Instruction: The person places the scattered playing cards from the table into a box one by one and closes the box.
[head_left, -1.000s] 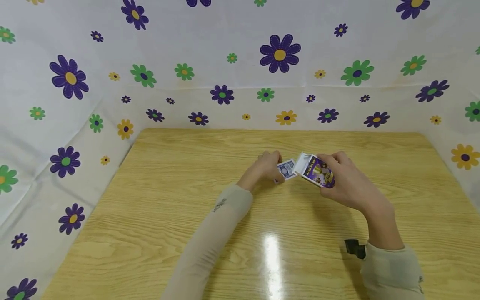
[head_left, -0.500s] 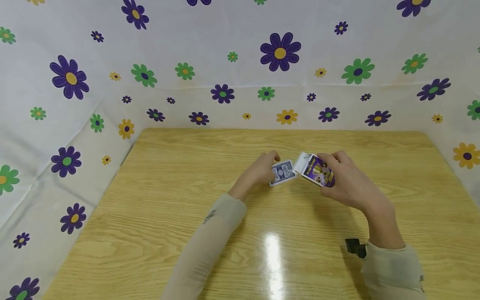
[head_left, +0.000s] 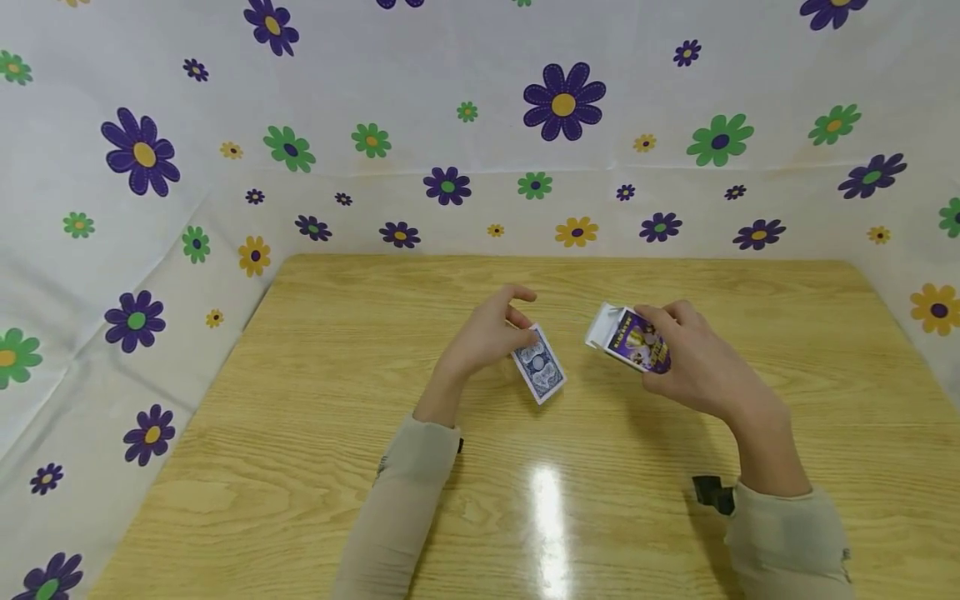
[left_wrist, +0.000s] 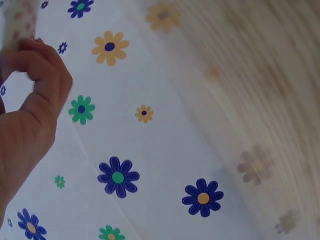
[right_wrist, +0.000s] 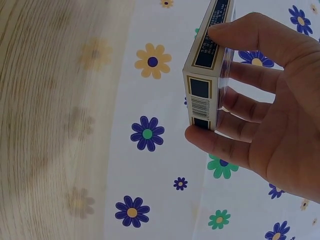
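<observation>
My left hand (head_left: 486, 335) pinches a blue-backed playing card (head_left: 542, 367) by its upper end, above the table. Whether more cards lie under it, I cannot tell. In the left wrist view, a blurred pale face with red marks on the card (left_wrist: 21, 21) shows beyond the curled fingers. To the right, my right hand (head_left: 705, 371) grips a purple-fronted card box (head_left: 637, 340) between thumb and fingers. The box's white flap (head_left: 604, 325) stands open, facing left. Its barcode end and dark side show in the right wrist view. A gap separates card and box.
The wood-grain table (head_left: 337, 358) reaches back to a white cloth (head_left: 420, 108) printed with purple, green and yellow flowers. This cloth also hangs at the left and right sides. A bright light reflection lies on the table's near middle.
My left hand has drawn leftward from the box's flap with the card. The card has turned from near sideways to pointing down toward me. My right hand and the box have hardly moved.
</observation>
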